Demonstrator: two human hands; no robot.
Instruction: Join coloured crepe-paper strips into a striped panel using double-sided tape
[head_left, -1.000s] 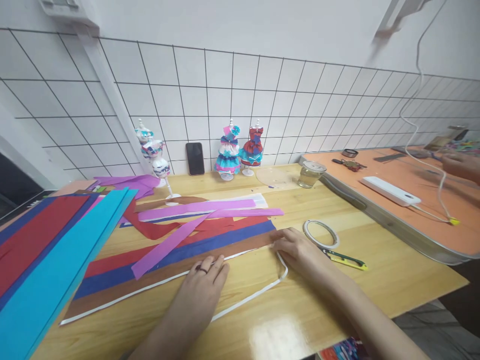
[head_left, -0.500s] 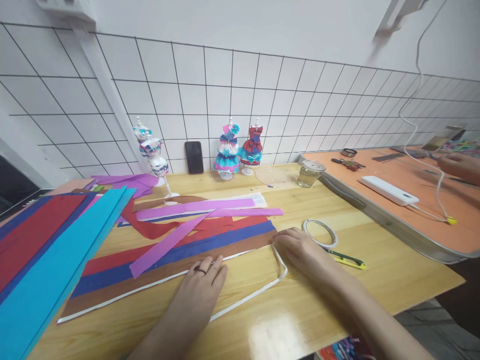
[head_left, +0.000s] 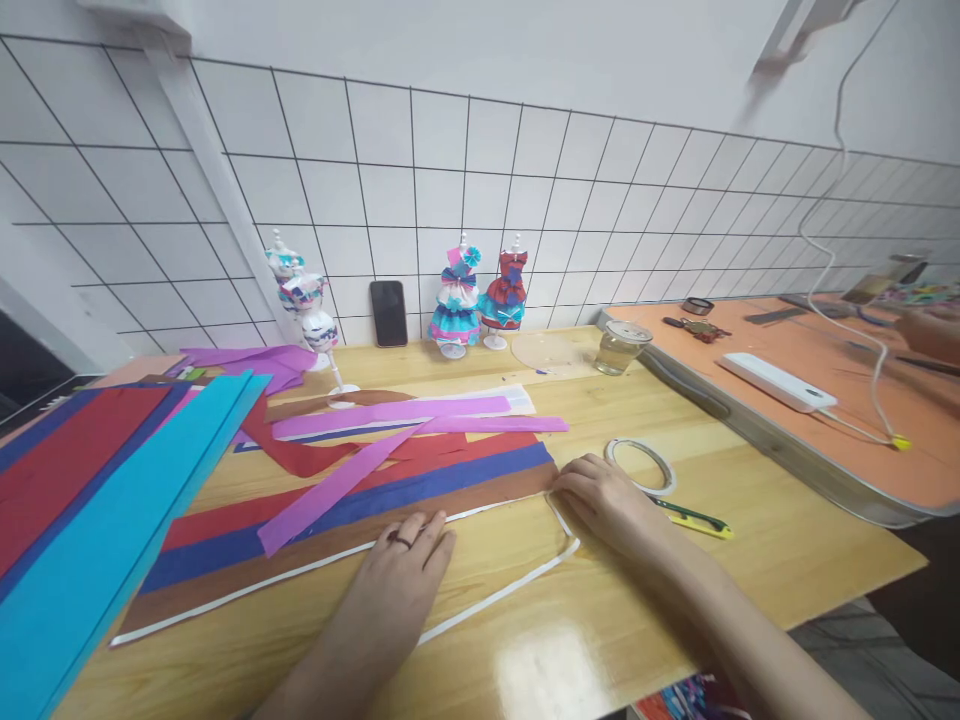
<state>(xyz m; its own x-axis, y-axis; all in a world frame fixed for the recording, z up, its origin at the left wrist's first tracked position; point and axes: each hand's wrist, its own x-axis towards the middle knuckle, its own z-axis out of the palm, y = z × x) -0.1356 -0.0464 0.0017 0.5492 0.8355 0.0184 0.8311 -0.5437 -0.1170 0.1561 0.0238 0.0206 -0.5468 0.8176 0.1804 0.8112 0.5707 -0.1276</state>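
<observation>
Right hand (head_left: 600,498) inched right | narrow white strip (head_left: 495,597) bent | brown strip (head_left: 337,544) flat

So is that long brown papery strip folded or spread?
Spread: the long brown papery strip lies flat, narrow white band along its near edge.

A hand could pass over bare bench (head_left: 750,480) between the tape roll (head_left: 666,466) and the orange surface (head_left: 934,465), though the glass (head_left: 622,350) narrows the back and the green-and-yellow tool (head_left: 701,524) lies just beside the right forearm (head_left: 697,585).
</observation>
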